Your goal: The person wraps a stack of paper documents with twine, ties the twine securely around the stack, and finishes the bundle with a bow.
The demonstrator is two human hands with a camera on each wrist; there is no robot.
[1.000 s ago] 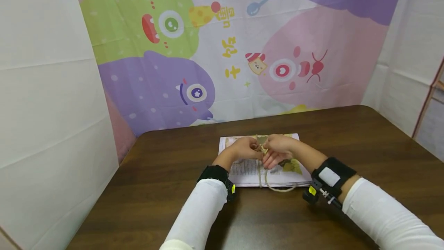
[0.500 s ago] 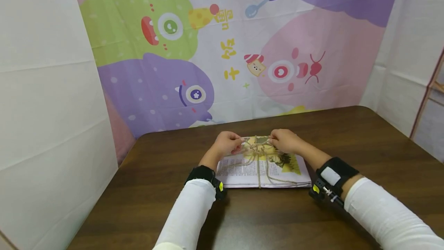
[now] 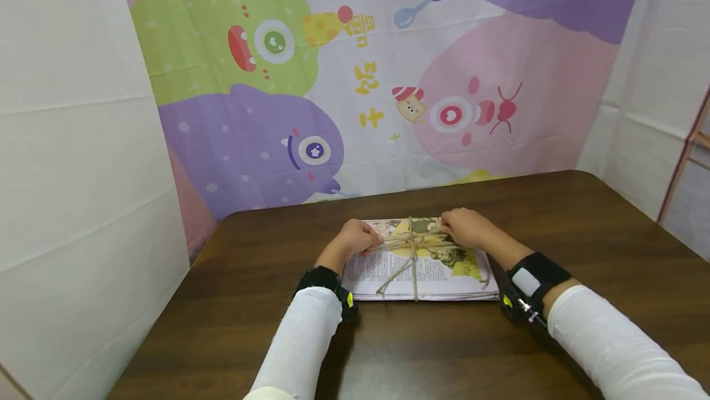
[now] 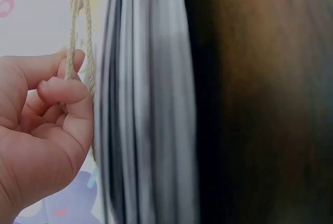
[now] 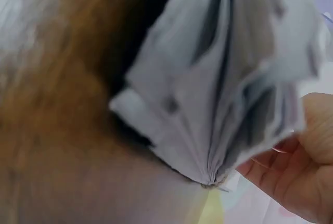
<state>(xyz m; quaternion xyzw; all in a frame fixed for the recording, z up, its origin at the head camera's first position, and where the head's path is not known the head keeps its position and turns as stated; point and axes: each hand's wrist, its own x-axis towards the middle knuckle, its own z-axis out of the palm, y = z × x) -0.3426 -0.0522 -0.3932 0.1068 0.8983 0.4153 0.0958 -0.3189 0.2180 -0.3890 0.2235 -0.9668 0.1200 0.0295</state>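
Note:
A flat stack of folded newspapers (image 3: 438,272) lies on the table, with twine (image 3: 414,273) crossed over it and knotted in a bow near its middle. On the left side, my left hand (image 3: 355,236) pinches a strand of the bow between thumb and fingers. The left wrist view shows this twine (image 4: 72,21) pulled straight from the knot to the left hand (image 4: 47,114). My right hand (image 3: 467,228) pinches twine at the stack's far right. In the right wrist view, loose paper edges (image 5: 192,88) cover the right hand's (image 5: 299,169) fingertips.
The brown wooden table (image 3: 432,351) extends around the stack on all sides. Behind it hangs a cartoon-printed cloth (image 3: 383,159), and a white sheet (image 3: 83,141) hangs on the left.
Both hands worked together at the knot, then moved apart to either side, drawing out the twine. A loose twine end now lies toward the front left of the stack.

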